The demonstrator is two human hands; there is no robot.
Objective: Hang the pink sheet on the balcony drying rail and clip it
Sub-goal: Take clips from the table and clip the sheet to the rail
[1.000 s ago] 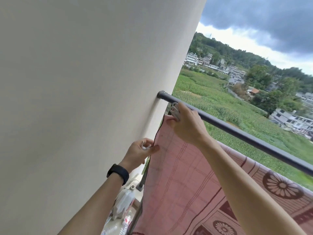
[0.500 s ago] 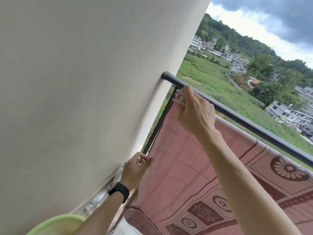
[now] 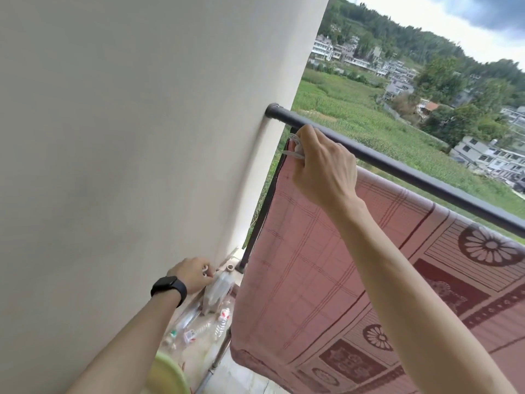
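- Head view, far left of the rail (image 3: 426, 180): a plain pale wall (image 3: 127, 137), into which the rail's left end runs.
- Well below the rail, the left hand (image 3: 190, 275), with a black watch (image 3: 169, 288) on its wrist, has its fingers curled and pinches a small pale clip (image 3: 205, 270). This hand is apart from the sheet.
- Under that hand, against the wall's foot, stand clear plastic bottles (image 3: 218, 291). Some carry red and white labels, but the print is too small to read.
- A green basin (image 3: 167, 373) shows its rim at the bottom edge, far beneath the rail.
- Just below the rail's left end, the right hand (image 3: 324, 169) grips a white clip (image 3: 294, 150) with curled fingers. The clip sits at the top left corner of the pink sheet (image 3: 312, 280), right under the rail.
- The sheet hangs down from there, its top edge running along just beneath the rail to the right. It bears a check pattern, dark red borders and round flower motifs.
- Beyond the rail lie green fields and pale houses (image 3: 488, 157).
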